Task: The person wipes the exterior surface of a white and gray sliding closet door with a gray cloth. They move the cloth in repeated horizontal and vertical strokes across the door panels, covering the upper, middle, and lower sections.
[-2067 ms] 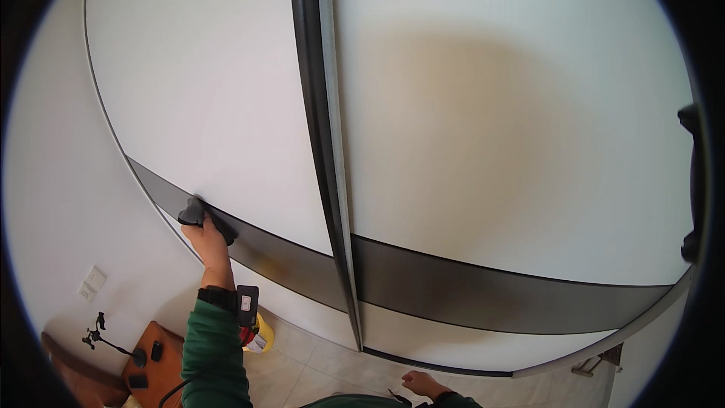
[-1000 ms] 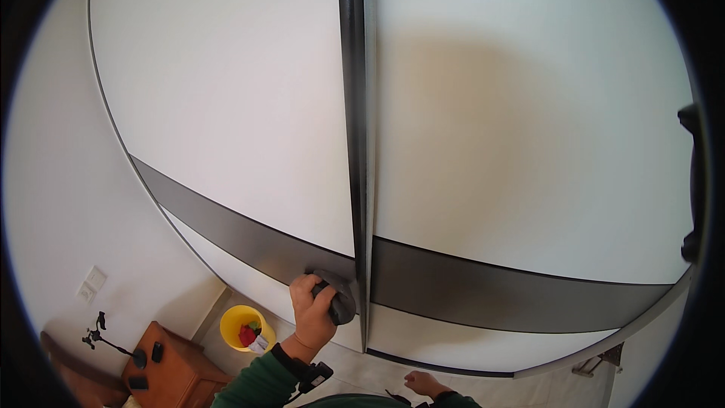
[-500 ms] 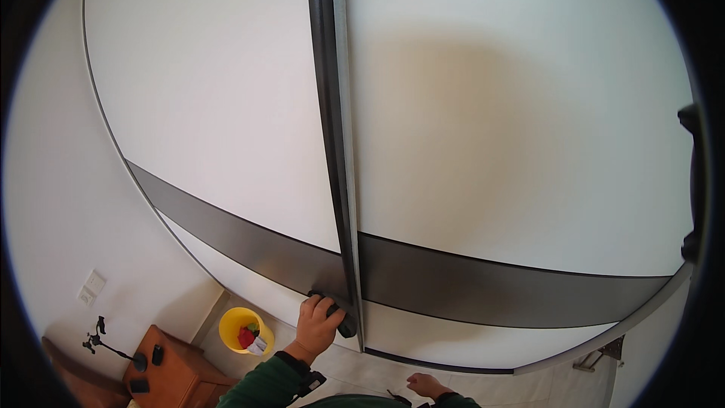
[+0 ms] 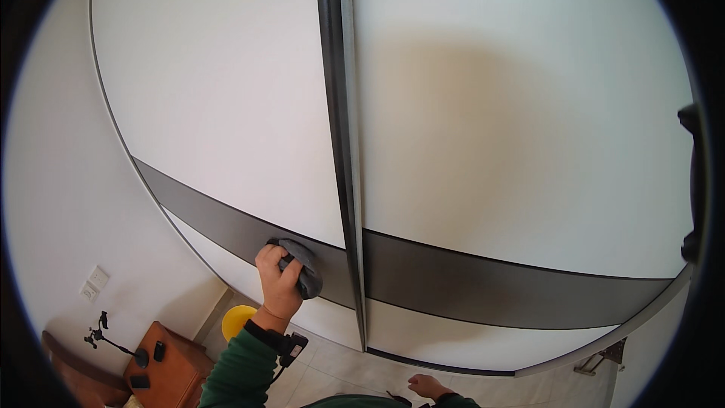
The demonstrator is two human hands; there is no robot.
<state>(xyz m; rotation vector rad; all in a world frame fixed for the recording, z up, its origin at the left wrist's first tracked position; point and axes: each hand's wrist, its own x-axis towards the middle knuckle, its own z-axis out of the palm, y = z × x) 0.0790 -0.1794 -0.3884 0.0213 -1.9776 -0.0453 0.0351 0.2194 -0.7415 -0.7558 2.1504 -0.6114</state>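
Note:
My left hand (image 4: 279, 281) is closed round a dark grey cleaning cloth (image 4: 308, 270), bunched up under the fingers. It presses the cloth against the grey band (image 4: 204, 208) that crosses the left white sliding door (image 4: 219, 98). Low in the picture, my right hand (image 4: 428, 386) hangs in front of my body with its fingers curled in, touching neither door. No object shows in it. Between the left door and the right white door (image 4: 483, 121) runs a dark upright frame edge (image 4: 337, 106).
A yellow bin (image 4: 238, 323) stands on the tiled floor to the left, partly behind my left forearm. Beside it is a brown bedside cabinet (image 4: 175, 359) bearing a black stand (image 4: 140, 359) and small dark items. Wall sockets (image 4: 94, 283) sit above.
My left hand has moved left and up with the cloth, from beside the dark frame edge onto the left door's grey band. My forearm now covers part of the bin. My right hand stays put.

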